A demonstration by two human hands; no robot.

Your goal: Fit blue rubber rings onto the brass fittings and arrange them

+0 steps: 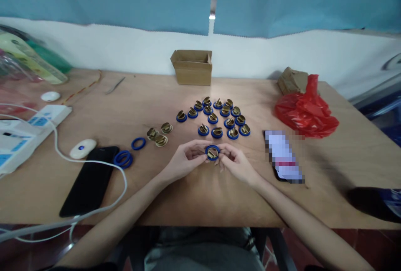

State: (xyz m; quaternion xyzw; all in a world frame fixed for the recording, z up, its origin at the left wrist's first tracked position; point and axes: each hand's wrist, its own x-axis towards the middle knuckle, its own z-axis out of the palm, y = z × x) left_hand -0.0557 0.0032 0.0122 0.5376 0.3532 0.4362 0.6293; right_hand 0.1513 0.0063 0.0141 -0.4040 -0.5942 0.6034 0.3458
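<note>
Between both hands, just above the table, is a round gold metal piece with a blue ring (212, 152) around it. My left hand (186, 159) pinches its left edge with thumb and fingers. On the opposite edge, my right hand (235, 163) grips it the same way. Beyond the hands stand several finished-looking gold pieces in blue rings (216, 132), loosely grouped. Three gold pieces without blue rings (161, 140) lie left of my left hand. Farther left are three loose blue rings (138, 143), two of them overlapping by a black phone.
A black phone (89, 183) lies at left under a white cable (123, 195), near a power strip (34, 133) and a white round device (83, 149). An open cardboard box (193, 72) stands at the back. Right are a lit phone (284, 156) and a red plastic bag (307, 114).
</note>
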